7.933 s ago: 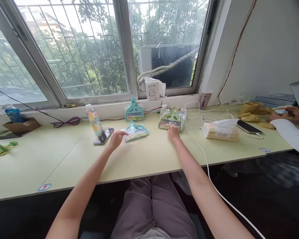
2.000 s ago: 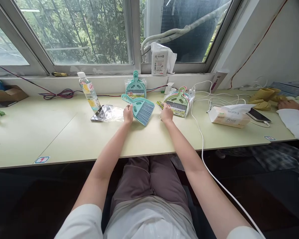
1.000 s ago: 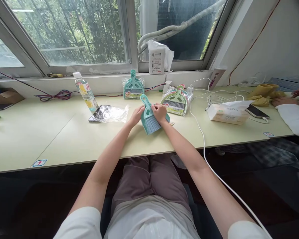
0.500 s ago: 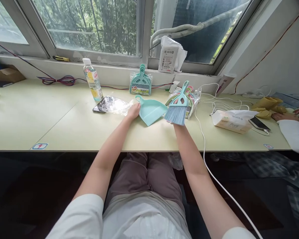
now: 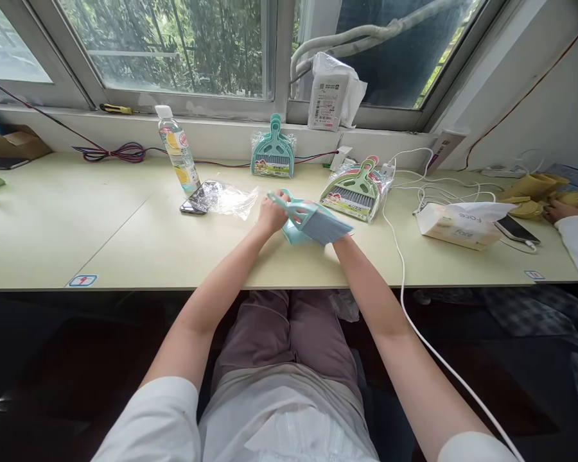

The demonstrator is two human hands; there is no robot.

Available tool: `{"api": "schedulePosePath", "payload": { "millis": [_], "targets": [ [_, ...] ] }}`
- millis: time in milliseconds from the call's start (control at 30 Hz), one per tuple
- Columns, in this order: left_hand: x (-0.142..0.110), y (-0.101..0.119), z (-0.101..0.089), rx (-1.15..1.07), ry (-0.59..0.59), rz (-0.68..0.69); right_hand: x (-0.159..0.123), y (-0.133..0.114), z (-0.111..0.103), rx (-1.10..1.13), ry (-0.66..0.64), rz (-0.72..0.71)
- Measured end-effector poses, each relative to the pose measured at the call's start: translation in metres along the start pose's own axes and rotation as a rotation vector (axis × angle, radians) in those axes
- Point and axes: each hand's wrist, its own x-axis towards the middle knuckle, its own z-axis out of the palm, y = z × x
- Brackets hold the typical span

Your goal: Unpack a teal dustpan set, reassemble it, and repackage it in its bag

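A small teal brush (image 5: 318, 221) lies tilted across the middle of the desk, bristles to the right and handle pointing left. My right hand (image 5: 340, 242) grips it from behind and is mostly hidden by the bristles. Just under the brush sits the matching teal dustpan (image 5: 293, 233). My left hand (image 5: 271, 216) is closed on the dustpan at its handle end, right beside the brush handle. An empty clear wrapper (image 5: 226, 197) lies just left of my left hand.
Two packaged brush sets, teal (image 5: 272, 157) and green (image 5: 354, 191), stand behind. A phone (image 5: 192, 207) and bottle (image 5: 177, 151) are at left. At right are a tissue box (image 5: 457, 224), a white cable (image 5: 399, 253) over the desk edge, and another person's hand (image 5: 566, 208).
The brush came out of its wrapper and off the dustpan. My right hand held it upright, then tipped it left and down over the dustpan, which my left hand holds.
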Motion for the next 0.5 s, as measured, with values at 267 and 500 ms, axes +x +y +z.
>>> {"api": "schedulePosePath", "payload": {
  "millis": [267,500],
  "targets": [
    [0.007,-0.013,0.004,-0.205,0.002,-0.102,0.003,0.001,-0.002,0.262,-0.176,-0.083],
    [0.012,-0.024,-0.003,-0.428,0.015,-0.174,0.0,-0.004,-0.007,0.322,-0.152,0.089]
  ]
}}
